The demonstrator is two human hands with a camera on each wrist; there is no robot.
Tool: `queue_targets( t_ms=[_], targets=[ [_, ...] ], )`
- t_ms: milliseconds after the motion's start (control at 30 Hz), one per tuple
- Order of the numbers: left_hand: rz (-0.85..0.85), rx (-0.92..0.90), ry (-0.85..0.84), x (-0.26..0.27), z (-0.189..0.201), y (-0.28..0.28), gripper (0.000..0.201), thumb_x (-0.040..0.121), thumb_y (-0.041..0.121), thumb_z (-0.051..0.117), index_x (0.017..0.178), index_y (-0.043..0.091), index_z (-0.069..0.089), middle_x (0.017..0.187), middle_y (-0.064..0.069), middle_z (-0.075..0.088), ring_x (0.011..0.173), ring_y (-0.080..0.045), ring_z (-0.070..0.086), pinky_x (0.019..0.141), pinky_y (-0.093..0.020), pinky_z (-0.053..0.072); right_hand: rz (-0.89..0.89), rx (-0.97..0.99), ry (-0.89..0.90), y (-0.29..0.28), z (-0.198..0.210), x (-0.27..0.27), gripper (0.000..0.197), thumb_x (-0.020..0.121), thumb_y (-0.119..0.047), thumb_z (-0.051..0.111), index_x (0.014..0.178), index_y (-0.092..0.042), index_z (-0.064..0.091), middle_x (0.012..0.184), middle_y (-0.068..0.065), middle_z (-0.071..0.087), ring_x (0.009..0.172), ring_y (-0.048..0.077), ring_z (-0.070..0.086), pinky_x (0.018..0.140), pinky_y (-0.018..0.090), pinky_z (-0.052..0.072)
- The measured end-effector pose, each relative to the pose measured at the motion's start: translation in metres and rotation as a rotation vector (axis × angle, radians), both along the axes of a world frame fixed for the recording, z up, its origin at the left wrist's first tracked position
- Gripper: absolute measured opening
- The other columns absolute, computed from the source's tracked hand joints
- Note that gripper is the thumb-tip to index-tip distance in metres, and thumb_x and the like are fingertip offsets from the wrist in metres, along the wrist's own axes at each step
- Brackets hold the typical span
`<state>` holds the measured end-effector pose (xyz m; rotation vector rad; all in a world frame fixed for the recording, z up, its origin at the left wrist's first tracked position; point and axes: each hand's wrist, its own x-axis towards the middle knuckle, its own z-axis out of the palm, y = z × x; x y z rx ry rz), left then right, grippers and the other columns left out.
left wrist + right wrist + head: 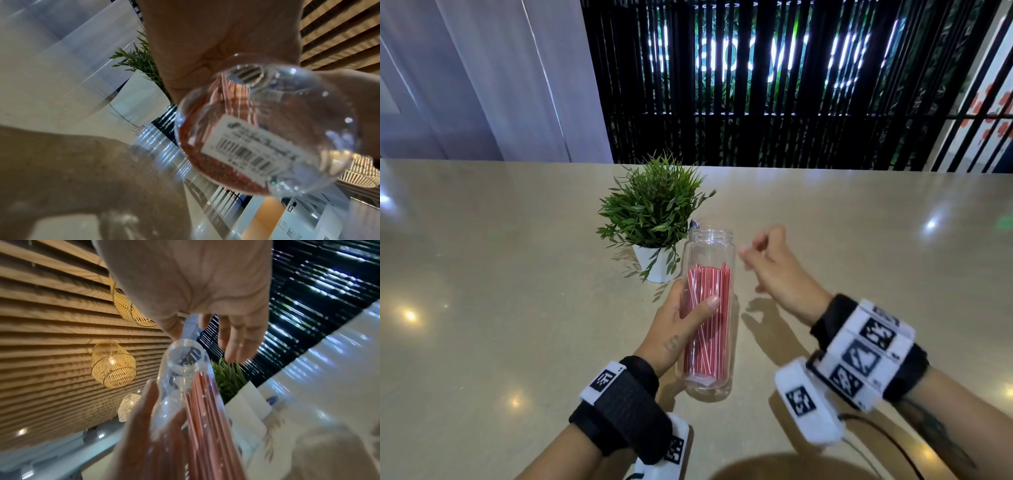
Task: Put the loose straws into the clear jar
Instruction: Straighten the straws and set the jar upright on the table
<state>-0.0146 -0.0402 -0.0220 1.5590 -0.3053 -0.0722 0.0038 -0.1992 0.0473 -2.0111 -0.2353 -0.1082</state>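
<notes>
My left hand grips the clear jar round its middle and holds it off the table, tilted, with the open mouth pointing away from me. Several red-and-white striped straws stand inside it. The left wrist view looks at the jar from below, with a barcode label on its base and the straws behind it. My right hand hovers just right of the mouth, its fingers loosely bent and empty. In the right wrist view, relaxed fingers hang above the jar. No loose straws are in view.
A green plant in a white pot stands just behind and left of the jar. The beige polished table stretches wide on both sides. A black cable trails from my right wrist band.
</notes>
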Motion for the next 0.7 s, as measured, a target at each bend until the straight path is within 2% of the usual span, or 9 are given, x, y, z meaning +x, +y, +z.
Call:
queue_targets(
  t_ms=[100,167,233,300,366,466,533,600,700],
  targets=[
    [-0.002,-0.009,-0.011,0.0,0.001,-0.003,0.065,0.064,0.049,0.062,0.123,0.032,0.043,0.115,0.008,0.063,0.104,-0.005,0.062,0.082,-0.026,0.052,0.213,0.077,0.279,-0.002,-0.017,-0.025,0.042,0.09,-0.049,0.029,0.123,-0.027,0.017,0.096,-0.01,0.053,0.092,0.007,0.055,0.073,0.028,0.044],
    [-0.003,-0.024,-0.018,0.0,0.002,-0.005,0.066,0.064,0.049,0.062,0.124,0.03,0.043,0.116,0.007,0.063,0.105,-0.006,0.061,0.081,-0.025,0.051,0.27,0.091,0.307,-0.005,-0.024,-0.035,0.053,0.088,-0.051,0.031,0.134,-0.032,0.014,0.103,-0.012,0.052,0.102,0.005,0.056,0.072,0.023,0.042],
    [-0.009,-0.03,-0.022,-0.002,0.001,-0.007,0.064,0.064,0.049,0.063,0.122,0.031,0.043,0.114,0.006,0.064,0.104,-0.007,0.062,0.078,-0.024,0.052,0.32,0.093,0.281,-0.005,-0.03,-0.043,0.056,0.09,-0.038,0.044,0.136,-0.04,0.013,0.105,-0.01,0.048,0.105,0.008,0.054,0.076,0.021,0.044],
    [-0.04,-0.038,-0.013,-0.004,0.0,-0.012,0.059,0.066,0.046,0.063,0.12,0.032,0.044,0.11,0.007,0.067,0.102,-0.01,0.064,0.076,-0.023,0.055,0.39,0.13,0.227,-0.004,-0.036,-0.048,0.07,0.087,-0.017,0.055,0.123,-0.059,0.013,0.113,-0.007,0.047,0.106,0.011,0.057,0.082,0.024,0.05],
    [-0.084,-0.038,-0.004,-0.005,-0.001,-0.018,0.054,0.069,0.044,0.063,0.118,0.037,0.044,0.112,0.007,0.066,0.104,-0.011,0.064,0.081,-0.026,0.055,0.419,0.196,0.174,-0.002,-0.041,-0.052,0.082,0.083,-0.002,0.055,0.108,-0.067,0.012,0.124,-0.003,0.046,0.103,0.005,0.061,0.079,0.021,0.054],
    [-0.063,0.086,-0.065,0.0,0.001,-0.023,0.058,0.064,0.059,0.06,0.118,0.05,0.041,0.12,0.001,0.052,0.109,-0.01,0.055,0.093,-0.029,0.047,0.369,0.272,0.111,-0.005,-0.045,-0.052,0.083,0.082,0.005,0.055,0.104,-0.067,0.018,0.126,0.001,0.05,0.098,-0.001,0.064,0.073,0.014,0.053],
    [0.049,0.232,-0.145,0.005,0.003,-0.025,0.072,0.059,0.066,0.055,0.126,0.048,0.035,0.111,-0.001,0.045,0.101,-0.005,0.049,0.086,-0.018,0.042,0.303,0.302,0.063,-0.011,-0.048,-0.047,0.084,0.08,0.004,0.058,0.112,-0.064,0.018,0.123,-0.004,0.054,0.099,0.0,0.064,0.074,0.013,0.052],
    [0.168,0.229,-0.192,0.008,0.003,-0.027,0.077,0.059,0.062,0.061,0.128,0.035,0.037,0.102,-0.004,0.05,0.09,-0.007,0.052,0.074,-0.013,0.044,0.218,0.201,-0.027,-0.014,-0.049,-0.042,0.087,0.077,-0.007,0.064,0.116,-0.064,0.01,0.121,-0.013,0.052,0.106,0.003,0.061,0.083,0.017,0.051],
    [0.248,0.157,-0.235,0.011,0.0,-0.035,0.047,0.064,0.05,0.069,0.104,0.038,0.047,0.093,0.004,0.057,0.08,-0.005,0.056,0.07,-0.013,0.048,0.117,0.109,-0.058,-0.016,-0.053,-0.035,0.085,0.074,-0.015,0.068,0.12,-0.058,0.009,0.119,-0.019,0.045,0.115,0.01,0.053,0.094,0.02,0.046]
  ],
)
